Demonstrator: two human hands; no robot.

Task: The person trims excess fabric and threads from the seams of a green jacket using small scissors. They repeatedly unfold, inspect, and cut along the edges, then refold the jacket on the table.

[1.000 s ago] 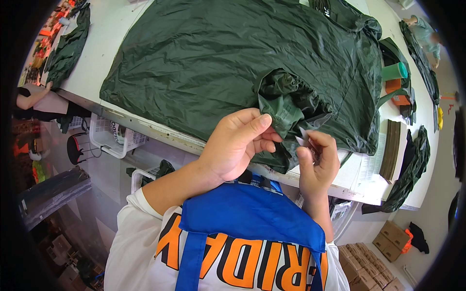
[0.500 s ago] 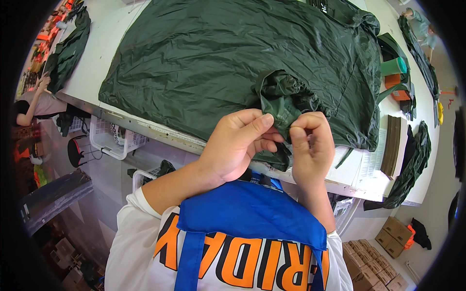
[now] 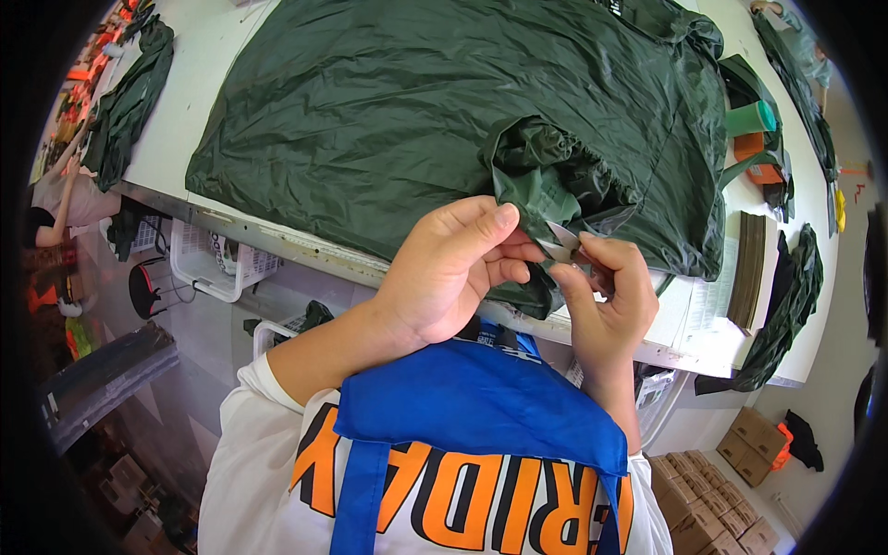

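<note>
A large dark green garment (image 3: 407,102) of thin, shiny, crinkled fabric lies spread over the white table before me. One gathered end (image 3: 546,148) of it, bunched like an elastic cuff, is raised near the table's front edge. My left hand (image 3: 453,264) pinches the edge of this gathered end between thumb and fingers. Close beside it, my right hand (image 3: 606,287) grips small thread snips (image 3: 561,242). Their two pointed metal blades stand apart against the fabric edge, just right of my left fingertips. The rest of the snips is hidden in my fingers.
A green cup-like container (image 3: 751,118) and an orange box (image 3: 758,159) stand to the right, near a stack of brown card (image 3: 751,268). More dark garments (image 3: 786,314) hang over the table's right edge. White baskets (image 3: 208,268) sit below at left. Other people work at both sides.
My right hand has drawn back slightly right and down from the fabric, and the snips' blades now show, spread apart. The left hand keeps its pinch on the gathered end.
</note>
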